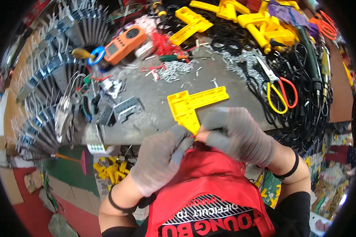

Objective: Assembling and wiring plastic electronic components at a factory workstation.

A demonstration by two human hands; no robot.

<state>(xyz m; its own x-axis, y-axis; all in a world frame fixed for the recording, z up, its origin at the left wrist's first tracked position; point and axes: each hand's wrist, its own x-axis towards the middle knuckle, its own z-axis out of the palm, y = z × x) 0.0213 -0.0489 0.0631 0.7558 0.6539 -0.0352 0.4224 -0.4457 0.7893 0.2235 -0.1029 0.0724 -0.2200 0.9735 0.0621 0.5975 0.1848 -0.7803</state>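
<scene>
Both my hands wear grey knit gloves and meet at the table's front edge, fingertips closed together. My left hand (158,160) pinches beside the lower end of a yellow plastic housing half (181,106). My right hand (238,136) pinches just right of that end, almost touching the left fingertips. A tiny bit of red shows between them; what they hold is mostly hidden. The housing lies open side up on the table, its ribbed arm pointing right. A single screw (214,82) stands just beyond that arm.
Piles of screws (176,71) lie on the grey table (150,93). Scissors (279,85) and black cables sit at the right. An orange meter (124,45), metal brackets (127,107) and bundled leads (61,75) are at the left. More yellow housings (261,27) are heaped at the back.
</scene>
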